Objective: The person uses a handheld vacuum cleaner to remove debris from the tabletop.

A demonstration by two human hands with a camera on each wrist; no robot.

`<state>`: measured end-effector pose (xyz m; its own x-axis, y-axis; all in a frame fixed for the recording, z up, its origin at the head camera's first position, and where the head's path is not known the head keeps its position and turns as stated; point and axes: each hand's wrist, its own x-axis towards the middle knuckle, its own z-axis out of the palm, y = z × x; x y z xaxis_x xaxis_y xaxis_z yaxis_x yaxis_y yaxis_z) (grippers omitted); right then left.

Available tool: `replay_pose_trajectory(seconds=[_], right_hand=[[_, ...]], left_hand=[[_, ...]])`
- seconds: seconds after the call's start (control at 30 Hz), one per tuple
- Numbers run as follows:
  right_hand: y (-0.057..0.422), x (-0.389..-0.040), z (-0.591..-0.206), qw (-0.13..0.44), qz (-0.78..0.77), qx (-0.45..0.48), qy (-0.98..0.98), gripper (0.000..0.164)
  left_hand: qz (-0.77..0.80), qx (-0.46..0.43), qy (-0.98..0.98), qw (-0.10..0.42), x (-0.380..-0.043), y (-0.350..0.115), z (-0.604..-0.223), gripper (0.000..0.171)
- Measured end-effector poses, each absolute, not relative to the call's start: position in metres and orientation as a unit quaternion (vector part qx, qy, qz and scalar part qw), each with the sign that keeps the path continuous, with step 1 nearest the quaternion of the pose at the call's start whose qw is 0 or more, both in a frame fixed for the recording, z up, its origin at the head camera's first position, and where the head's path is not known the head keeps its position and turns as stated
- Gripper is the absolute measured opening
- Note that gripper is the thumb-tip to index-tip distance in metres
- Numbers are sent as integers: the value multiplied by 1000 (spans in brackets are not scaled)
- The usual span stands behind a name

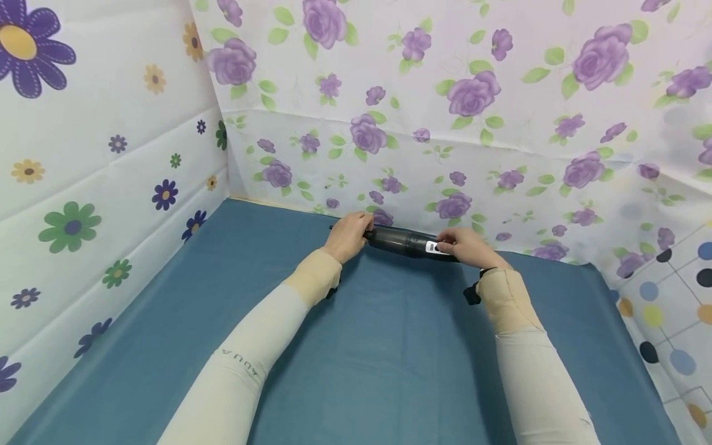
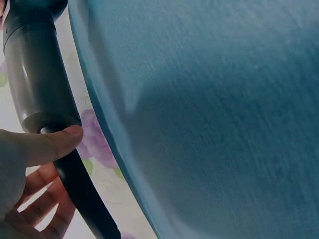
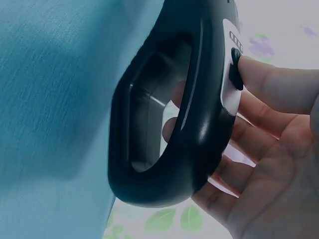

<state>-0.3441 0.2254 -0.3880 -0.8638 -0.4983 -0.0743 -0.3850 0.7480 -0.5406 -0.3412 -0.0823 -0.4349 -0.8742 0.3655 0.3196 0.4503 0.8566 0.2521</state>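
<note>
A black handheld vacuum cleaner (image 1: 397,241) lies crosswise at the far edge of the blue surface, its body smoky and dark. My left hand (image 1: 349,236) holds its narrow nozzle (image 2: 83,191). In the left wrist view the thumb lies where the nozzle meets the dust cup (image 2: 42,74), and the other fingers are behind. My right hand (image 1: 471,247) grips the loop handle (image 3: 207,119) at the opposite end. Its thumb touches a black switch (image 3: 236,69) on the white panel (image 3: 229,103), while some fingertips show through the handle's opening.
The blue cloth surface (image 1: 356,358) spreads beneath both arms. A white curtain with purple roses (image 1: 473,93) rises right behind the vacuum cleaner. To the left stands a flower-printed sheet (image 1: 111,204), and to the right a dotted one (image 1: 678,321).
</note>
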Motion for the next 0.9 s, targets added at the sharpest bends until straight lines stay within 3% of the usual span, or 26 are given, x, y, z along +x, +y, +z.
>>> replay_pose_trajectory(seconds=[0.47, 0.9], right_hand=[[206, -340, -398, 146, -250, -226, 930, 26], [196, -339, -408, 179, -213, -202, 939, 29]], left_hand=[[-138, -178, -969, 97, -347, -82, -443, 18], [-113, -157, -979, 65, -345, -79, -451, 18]])
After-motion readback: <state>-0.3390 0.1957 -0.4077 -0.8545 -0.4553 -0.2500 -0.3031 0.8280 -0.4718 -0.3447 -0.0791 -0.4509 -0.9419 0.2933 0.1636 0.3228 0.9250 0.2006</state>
